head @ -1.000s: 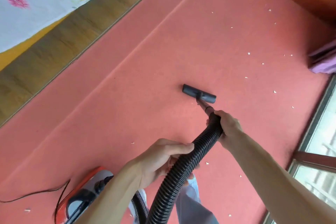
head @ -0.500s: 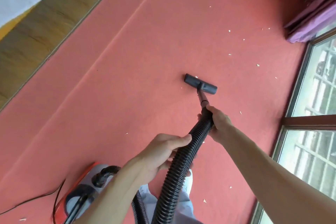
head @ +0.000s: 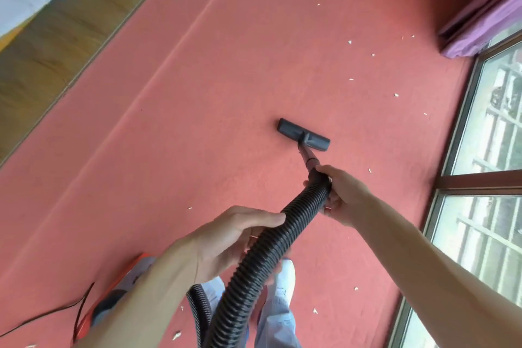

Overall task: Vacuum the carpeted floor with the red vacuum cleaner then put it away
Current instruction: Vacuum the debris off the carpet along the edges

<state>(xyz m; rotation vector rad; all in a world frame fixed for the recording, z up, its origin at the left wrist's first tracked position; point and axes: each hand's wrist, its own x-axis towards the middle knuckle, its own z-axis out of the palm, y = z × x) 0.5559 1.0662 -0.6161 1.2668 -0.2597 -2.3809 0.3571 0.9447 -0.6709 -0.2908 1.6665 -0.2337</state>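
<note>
While the nozzle (head: pixel 303 138) lies flat on the carpet (head: pixel 226 79) mid-scene, the right hand (head: pixel 343 195) has its fingers wrapped round the hose (head: pixel 271 251) at its far end, and the left hand (head: pixel 234 237) grips it nearer. The vacuum (head: pixel 113 299) sits near left.

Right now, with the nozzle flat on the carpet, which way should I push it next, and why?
Probably forward and to the right: white scraps lie on the carpet beyond the nozzle toward the window, while the strip to its left looks clean. The right hand and left hand both grip the hose.
</note>
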